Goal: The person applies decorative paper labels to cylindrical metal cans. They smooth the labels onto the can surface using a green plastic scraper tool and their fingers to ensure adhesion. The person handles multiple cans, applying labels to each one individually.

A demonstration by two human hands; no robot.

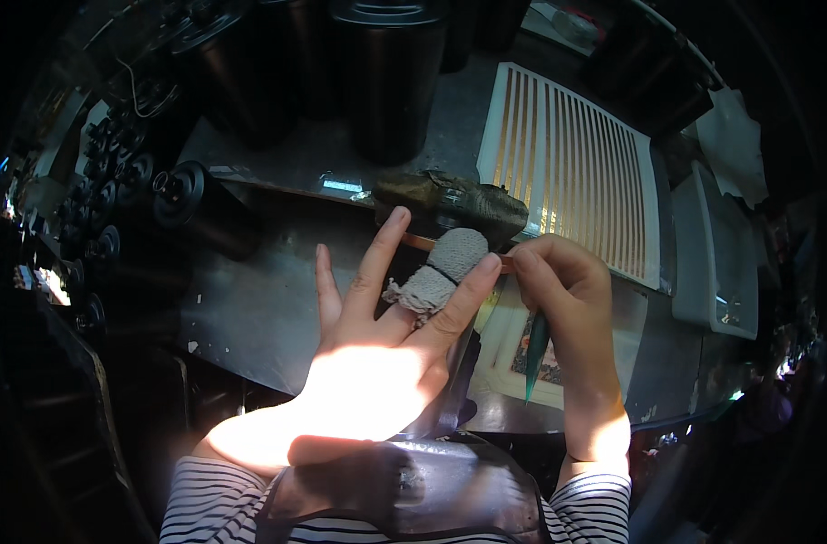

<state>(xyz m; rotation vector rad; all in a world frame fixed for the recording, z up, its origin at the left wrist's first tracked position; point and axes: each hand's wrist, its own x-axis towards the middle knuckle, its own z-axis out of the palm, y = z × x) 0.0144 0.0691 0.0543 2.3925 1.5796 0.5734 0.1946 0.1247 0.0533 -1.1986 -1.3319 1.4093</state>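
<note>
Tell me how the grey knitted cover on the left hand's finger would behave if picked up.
The grey knitted cover would probably be soft and floppy, since its cuff bunches loosely on the left hand. It should be light, being only finger-sized fabric. Its coarse knit suggests it would grip rather than slip.

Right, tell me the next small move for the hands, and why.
Probably slide the left hand's grey knit finger cover gently along the copper-coloured strip toward the right hand: the cover lies across the strip, while the right hand's thumb and finger pinch it on the right.
</note>
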